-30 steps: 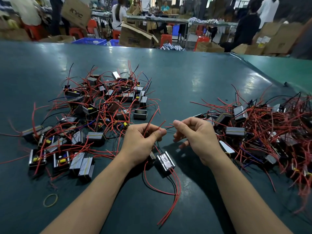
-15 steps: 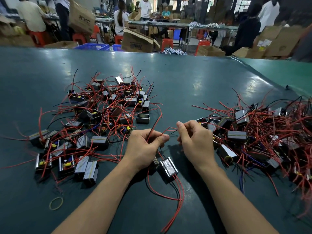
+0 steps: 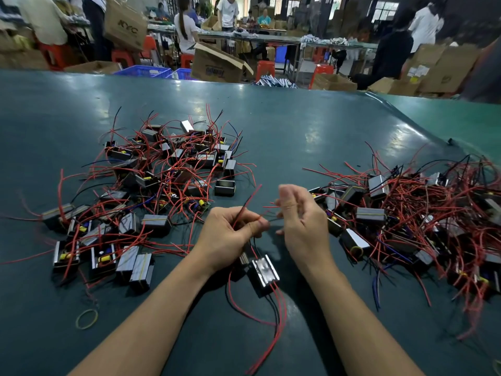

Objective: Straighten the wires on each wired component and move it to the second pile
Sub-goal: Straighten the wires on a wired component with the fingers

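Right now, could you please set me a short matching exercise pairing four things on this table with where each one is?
Things:
1. rubber band
2. component being worked on
3. tangled pile
4. spread-out pile

Places:
A. right side of the table
B. lying alone near the left forearm
C. left side of the table
D. between the two wrists, below the left hand

Pairs: 1-B, 2-D, 3-A, 4-C
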